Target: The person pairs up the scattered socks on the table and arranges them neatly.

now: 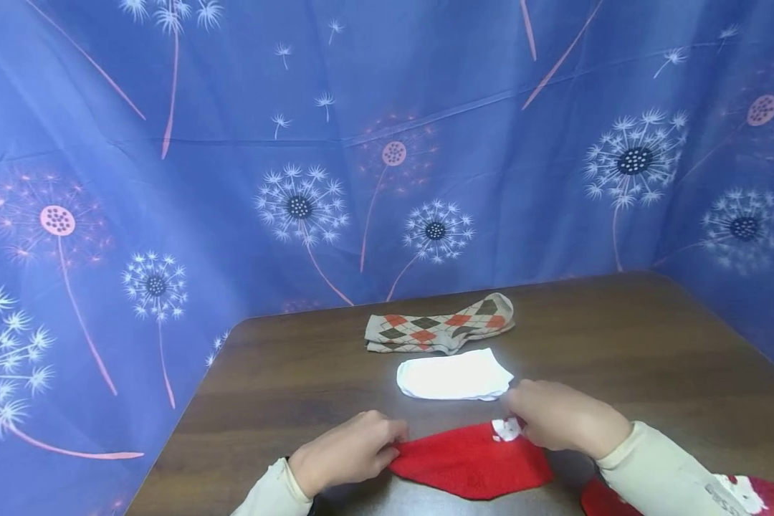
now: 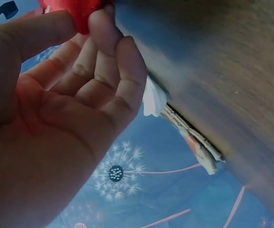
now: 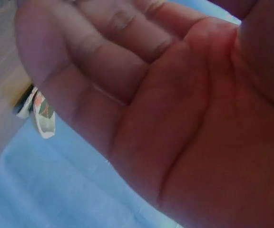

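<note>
A red sock [image 1: 471,462] with a white patch near its upper right corner lies stretched between my two hands. My left hand [image 1: 351,451] pinches its left end; in the left wrist view the thumb and fingertips close on the red cloth [image 2: 82,16]. At the upper right corner, beside the white patch, the fingers of my right hand [image 1: 561,416] grip the sock. The right wrist view shows the palm and curled fingers [image 3: 99,52], with the fingertips and the red cloth out of sight. Just beyond lies a folded white sock [image 1: 454,375], near my right fingertips.
Behind the white sock, a pair of argyle socks [image 1: 438,326] lies on the brown wooden table [image 1: 284,380]. Another red item with white figures [image 1: 744,494] lies at the lower right, partly under the right sleeve. A blue dandelion-print cloth [image 1: 387,86] hangs behind the table.
</note>
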Available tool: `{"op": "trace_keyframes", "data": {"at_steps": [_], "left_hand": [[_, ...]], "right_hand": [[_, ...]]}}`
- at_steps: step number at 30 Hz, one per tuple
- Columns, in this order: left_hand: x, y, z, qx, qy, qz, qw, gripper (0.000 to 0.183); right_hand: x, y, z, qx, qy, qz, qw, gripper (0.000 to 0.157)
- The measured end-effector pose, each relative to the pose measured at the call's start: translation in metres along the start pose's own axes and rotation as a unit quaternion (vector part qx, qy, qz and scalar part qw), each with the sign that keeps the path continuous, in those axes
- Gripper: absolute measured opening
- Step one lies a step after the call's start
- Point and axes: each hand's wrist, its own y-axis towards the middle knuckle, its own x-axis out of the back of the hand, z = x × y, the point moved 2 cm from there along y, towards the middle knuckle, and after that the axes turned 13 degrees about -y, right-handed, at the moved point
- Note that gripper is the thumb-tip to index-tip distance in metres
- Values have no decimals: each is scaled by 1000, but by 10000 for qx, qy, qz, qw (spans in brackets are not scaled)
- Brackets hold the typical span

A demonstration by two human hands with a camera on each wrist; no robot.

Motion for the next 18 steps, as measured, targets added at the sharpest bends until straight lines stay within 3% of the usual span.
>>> {"op": "trace_keyframes", "data": {"at_steps": [5,10,13,18], "left_hand": [[1,1,-7,322,687,-183,9970,13],[6,9,-28,-23,1697,-634,9835,14],[5,16,-41,-204,1740,-654,9824,16],[-3,26,-53,-225,1301,-297,9908,23]], "right_hand": [[7,-2,-3,-339,-72,159,9993,33],[18,-8,-9,-384,-37,185,9991,29],[24,-12,-11,-257,-98,38,9996,28],[32,-20,-16,-291,-6,-87,9995,28]]}}
